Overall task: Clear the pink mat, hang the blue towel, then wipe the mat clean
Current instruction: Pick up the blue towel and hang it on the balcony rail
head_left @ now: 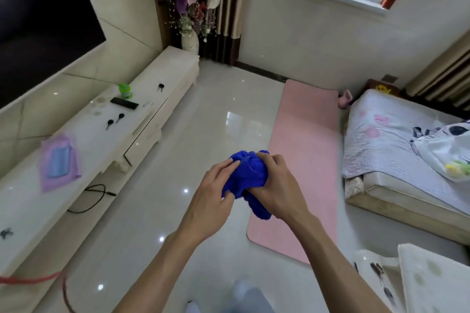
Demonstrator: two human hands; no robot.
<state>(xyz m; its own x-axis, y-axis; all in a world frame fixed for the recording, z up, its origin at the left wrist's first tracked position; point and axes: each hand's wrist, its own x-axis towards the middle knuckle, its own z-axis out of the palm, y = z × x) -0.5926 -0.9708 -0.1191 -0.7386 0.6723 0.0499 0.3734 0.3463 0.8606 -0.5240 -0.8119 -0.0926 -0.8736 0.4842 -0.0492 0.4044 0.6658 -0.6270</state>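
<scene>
Lying on tiles beside bed, pink mat; left hand, right hand fingers grip blue towel.

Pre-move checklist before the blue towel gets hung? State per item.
1. Pink mat cleared: ok, nothing lies on its visible surface.
2. Blue towel secured: ok, left hand and right hand both grip it.
3. Towel spread for hanging: not ok, it is bunched in a wad.
4. Hook or rail located: cannot tell, none shows in this view.
5. Floor hazards: not ok, a black cable lies beside the white cabinet.
</scene>
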